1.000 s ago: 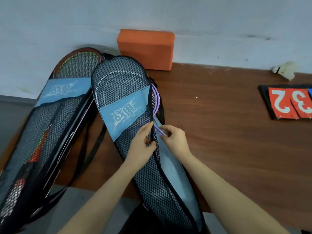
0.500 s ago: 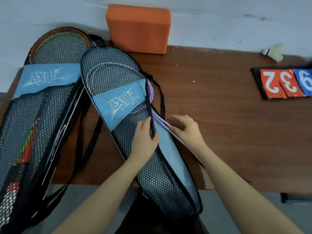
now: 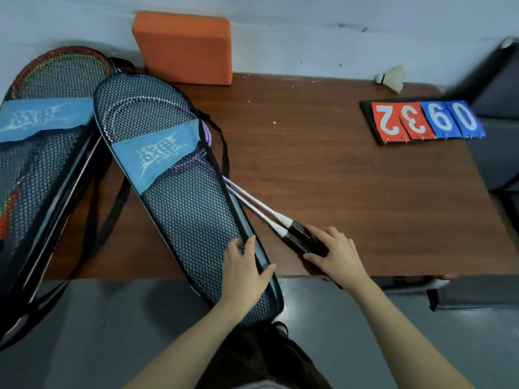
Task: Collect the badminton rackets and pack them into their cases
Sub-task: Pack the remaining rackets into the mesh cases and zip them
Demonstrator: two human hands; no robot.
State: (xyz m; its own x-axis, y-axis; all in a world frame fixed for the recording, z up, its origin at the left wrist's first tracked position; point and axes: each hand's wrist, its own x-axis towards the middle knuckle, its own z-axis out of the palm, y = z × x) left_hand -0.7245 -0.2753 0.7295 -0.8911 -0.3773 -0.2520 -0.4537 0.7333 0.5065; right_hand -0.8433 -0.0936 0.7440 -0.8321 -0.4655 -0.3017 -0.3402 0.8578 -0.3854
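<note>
R hand [image 3: 332,252] grips racket handles [image 3: 302,237].

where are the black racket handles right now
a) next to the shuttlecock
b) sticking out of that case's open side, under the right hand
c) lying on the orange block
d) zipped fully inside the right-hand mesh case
b: the two black racket handles jut out past the open edge of the mesh case onto the table, with the right hand gripping them.
</note>
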